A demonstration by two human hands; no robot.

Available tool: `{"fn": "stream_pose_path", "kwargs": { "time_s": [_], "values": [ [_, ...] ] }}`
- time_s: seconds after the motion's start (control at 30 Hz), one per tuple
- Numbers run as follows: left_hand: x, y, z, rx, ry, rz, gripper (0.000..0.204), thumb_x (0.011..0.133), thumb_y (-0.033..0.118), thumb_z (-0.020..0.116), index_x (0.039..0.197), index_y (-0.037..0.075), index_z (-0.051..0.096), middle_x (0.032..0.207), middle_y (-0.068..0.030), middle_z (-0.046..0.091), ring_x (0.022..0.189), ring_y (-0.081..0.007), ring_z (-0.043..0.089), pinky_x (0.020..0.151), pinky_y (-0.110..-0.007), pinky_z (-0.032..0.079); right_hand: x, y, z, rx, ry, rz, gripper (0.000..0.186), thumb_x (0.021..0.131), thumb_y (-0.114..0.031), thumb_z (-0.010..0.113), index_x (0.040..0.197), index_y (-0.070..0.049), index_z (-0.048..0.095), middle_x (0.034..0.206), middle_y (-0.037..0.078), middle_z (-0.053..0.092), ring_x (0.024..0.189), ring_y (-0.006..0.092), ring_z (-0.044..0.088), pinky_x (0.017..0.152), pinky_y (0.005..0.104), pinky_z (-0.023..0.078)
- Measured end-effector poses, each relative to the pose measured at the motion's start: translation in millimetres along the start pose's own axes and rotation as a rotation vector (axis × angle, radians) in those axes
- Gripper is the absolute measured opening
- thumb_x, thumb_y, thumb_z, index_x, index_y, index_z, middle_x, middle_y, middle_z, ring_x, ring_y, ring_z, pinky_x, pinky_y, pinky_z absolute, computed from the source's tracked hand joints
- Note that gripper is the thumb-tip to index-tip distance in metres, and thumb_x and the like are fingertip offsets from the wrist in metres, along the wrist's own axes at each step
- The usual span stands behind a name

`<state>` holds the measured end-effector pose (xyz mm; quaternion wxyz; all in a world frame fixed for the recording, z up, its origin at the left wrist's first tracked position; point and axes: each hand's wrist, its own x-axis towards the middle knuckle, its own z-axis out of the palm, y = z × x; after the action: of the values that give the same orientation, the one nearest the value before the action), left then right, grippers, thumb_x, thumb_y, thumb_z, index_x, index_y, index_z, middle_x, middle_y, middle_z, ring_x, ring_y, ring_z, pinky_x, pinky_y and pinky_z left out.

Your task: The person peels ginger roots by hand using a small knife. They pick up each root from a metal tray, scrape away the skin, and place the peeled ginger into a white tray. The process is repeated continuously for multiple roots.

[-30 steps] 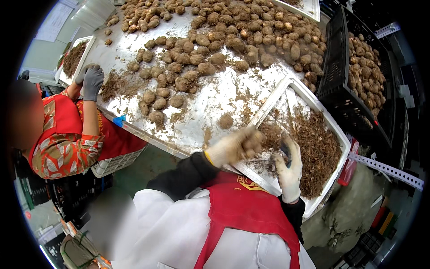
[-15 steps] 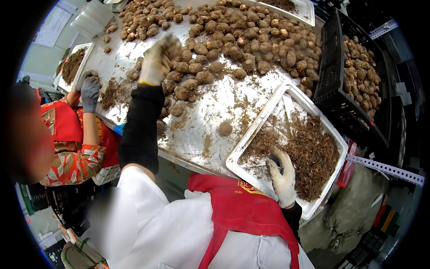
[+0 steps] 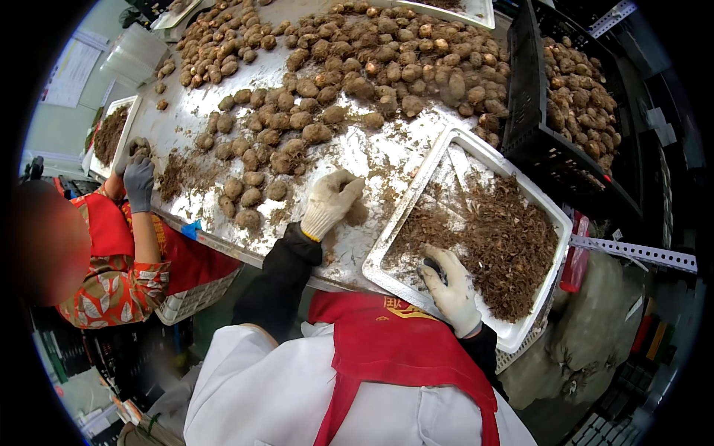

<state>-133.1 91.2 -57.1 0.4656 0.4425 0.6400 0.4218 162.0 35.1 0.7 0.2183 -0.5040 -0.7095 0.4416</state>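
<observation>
My left hand (image 3: 333, 199), in a whitish knit glove, is low over the metal table with its fingers bent down onto a single hairy brown taro (image 3: 358, 214). The fingers partly cover that taro. My right hand (image 3: 451, 290), gloved too, rests over the near side of a white tray (image 3: 375, 256). Its fingers curl around something dark grey that I cannot make out. Brown fibrous peelings (image 3: 513, 249) fill much of the tray. Left of my left hand lies a loose group of taros (image 3: 279, 119); a larger heap (image 3: 394, 52) spreads behind it.
A black crate (image 3: 520, 111) full of taros stands tilted at the right. At the left, a co-worker's grey-gloved hands (image 3: 138, 175) work at the table edge beside another tray of peelings (image 3: 111, 137). A perforated metal bar (image 3: 639, 253) juts out at the right.
My left hand has come back from the taro group, nearer and rightward, to the lone taro. Several taros now lie spread where it was. My right hand stays in the tray; the view has shifted slightly.
</observation>
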Motion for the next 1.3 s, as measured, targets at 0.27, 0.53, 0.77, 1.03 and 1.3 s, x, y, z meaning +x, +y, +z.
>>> {"fn": "stream_pose_path", "kwargs": {
  "time_s": [0.27, 0.53, 0.77, 1.03, 1.3],
  "values": [
    [99.8, 15.8, 23.5, 0.269, 0.078, 0.314, 0.025, 0.1, 0.02, 0.056, 0.103, -0.002, 0.068, 0.075, -0.0069, 0.065, 0.068, -0.0132, 0.059, 0.062, -0.032, 0.047, -11.4, 6.0, -7.8, 0.009, 0.017, 0.039, 0.041, 0.096, -0.022, 0.065, 0.131, -0.001, 0.062, 0.12, 0.019, 0.065, 0.112, 0.0369, 0.062, 0.097, 0.0412, 0.049],
    [176.6, 25.7, 40.6, 0.605, 0.223, 0.339, 0.04, 0.096, 0.029, 0.063, 0.128, 0.005, 0.06, 0.129, -0.0214, 0.058, 0.117, -0.038, 0.061, 0.097, -0.044, 0.053, -22.6, 13.8, -15.6, 0.005, 0.105, 0.09, 0.039, 0.097, -0.018, 0.065, 0.13, 0.002, 0.061, 0.118, 0.019, 0.066, 0.11, 0.0347, 0.064, 0.094, 0.0383, 0.05],
    [178.9, 30.5, 54.6, 1.065, 0.076, 0.076, 0.087, 0.091, 0.033, 0.072, 0.158, 0.006, 0.024, 0.136, -0.0204, 0.057, 0.115, -0.0353, 0.063, 0.102, -0.044, 0.053, -20.5, 16.3, -12.7, 0.062, 0.079, 0.136, 0.041, 0.097, -0.025, 0.065, 0.13, -0.002, 0.063, 0.12, 0.019, 0.065, 0.112, 0.0374, 0.062, 0.096, 0.0416, 0.049],
    [99.2, 18.3, 24.0, -0.134, 0.014, -0.02, 0.057, 0.104, 0.028, 0.061, 0.146, -0.007, 0.045, 0.107, -0.0111, 0.07, 0.085, -0.0111, 0.066, 0.065, -0.024, 0.055, -18.2, 13.7, -9.3, 0.006, 0.056, 0.087, 0.039, 0.097, -0.024, 0.063, 0.129, -0.002, 0.063, 0.12, 0.019, 0.064, 0.112, 0.038, 0.062, 0.097, 0.0415, 0.049],
    [14.9, 46.0, 44.3, -0.899, -0.359, -0.312, 0.05, 0.111, 0.036, 0.042, 0.137, -0.005, 0.053, 0.104, -0.0149, 0.071, 0.083, -0.0145, 0.072, 0.063, -0.023, 0.062, 25.8, -5.6, -17.5, -0.146, 0.205, -0.219, 0.046, 0.093, -0.027, 0.069, 0.132, -0.004, 0.061, 0.128, 0.018, 0.061, 0.118, 0.0361, 0.058, 0.101, 0.0448, 0.046]
  ]
}}
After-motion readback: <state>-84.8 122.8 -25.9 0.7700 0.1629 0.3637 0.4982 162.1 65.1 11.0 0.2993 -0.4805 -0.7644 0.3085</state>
